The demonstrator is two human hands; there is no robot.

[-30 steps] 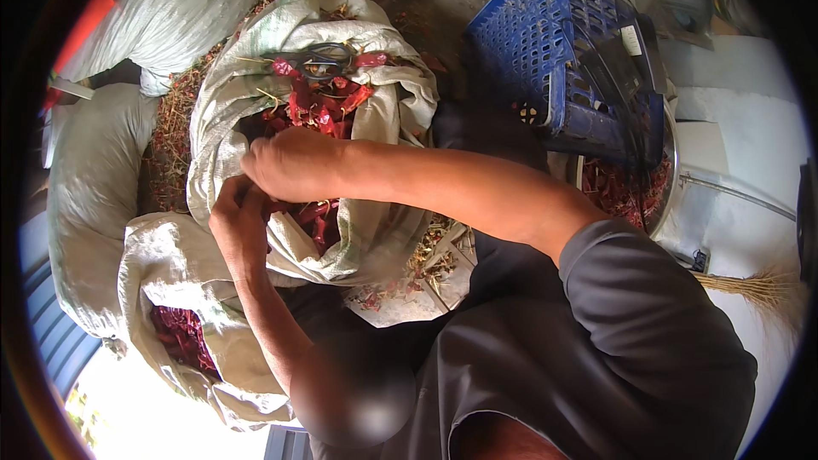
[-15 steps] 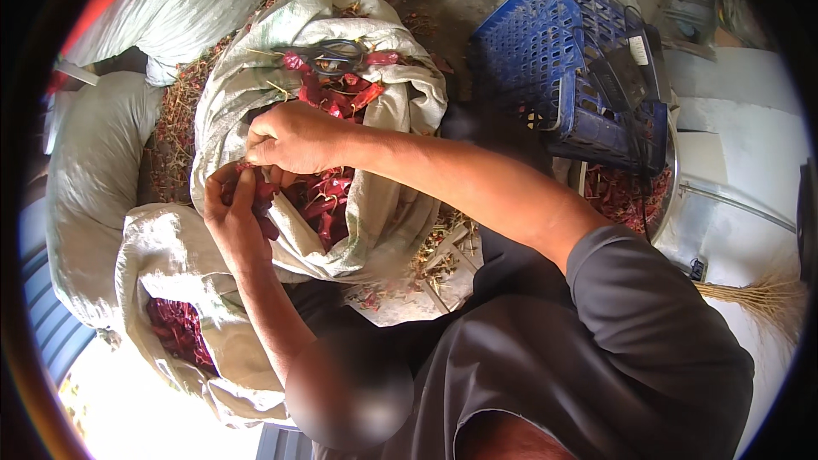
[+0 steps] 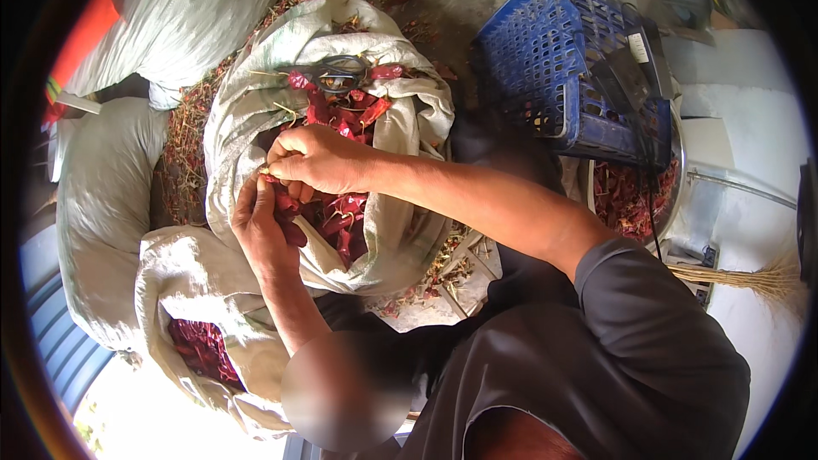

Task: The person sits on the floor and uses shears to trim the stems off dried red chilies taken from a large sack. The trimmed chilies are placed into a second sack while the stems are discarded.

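Over a wide white woven sack point(image 3: 247, 94), both my hands work close together on dried red chilies. My left hand point(image 3: 266, 237) is closed round a few chilies point(image 3: 292, 232), their stem ends turned up towards my right hand. The right hand point(image 3: 322, 158) is bent in a pinch at those stem ends, its thumb and fingertips nearly meeting the left fingertips. What exactly lies between the right fingertips is too small to make out. More loose chilies point(image 3: 345, 111) fill the sack below and beyond my hands. A dark looped object point(image 3: 341, 71) lies near the sack's far rim.
At the near left, another open sack point(image 3: 183, 264) shows chilies point(image 3: 203, 349) inside. Full white sacks point(image 3: 106, 213) stand farther left. A blue plastic crate point(image 3: 532, 55) sits over a metal basin point(image 3: 680, 196) of chilies at the right, near a straw broom point(image 3: 741, 277). Stem scraps litter the floor.
Both hands have shifted slightly right and nearer over the sack, and the fingertips now meet at the chilies' stem ends. The whole view has also moved a little.
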